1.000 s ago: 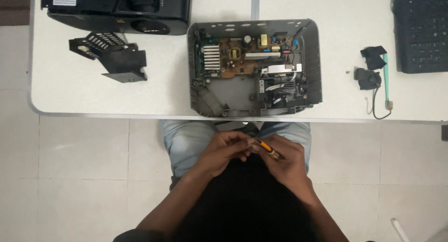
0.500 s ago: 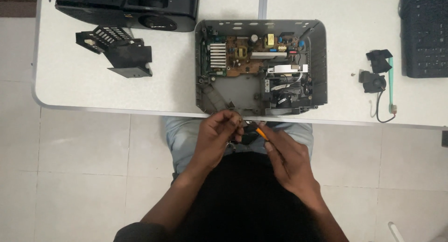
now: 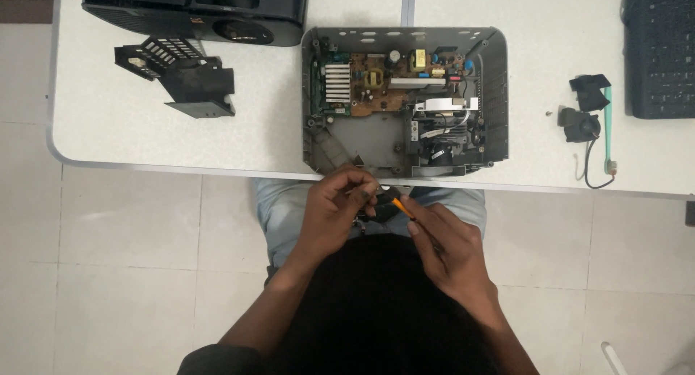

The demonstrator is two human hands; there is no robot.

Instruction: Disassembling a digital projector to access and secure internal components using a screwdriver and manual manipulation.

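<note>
A white table [image 3: 145,140] with a rounded near-left corner spans the far part of the view, above a pale tiled floor [image 3: 130,274]. At its near edge, in the middle, sits an opened grey case [image 3: 496,93] with a circuit board [image 3: 384,74] and metal parts inside. To the far left lies a black device [image 3: 195,13], and just near it a black plastic vent piece [image 3: 181,78]. To the right of the case lie two small black parts [image 3: 583,107], a thin black wire [image 3: 590,169] and a green stick-like tool [image 3: 608,129]. At the far right corner rests a black keyboard [image 3: 659,49].
</note>
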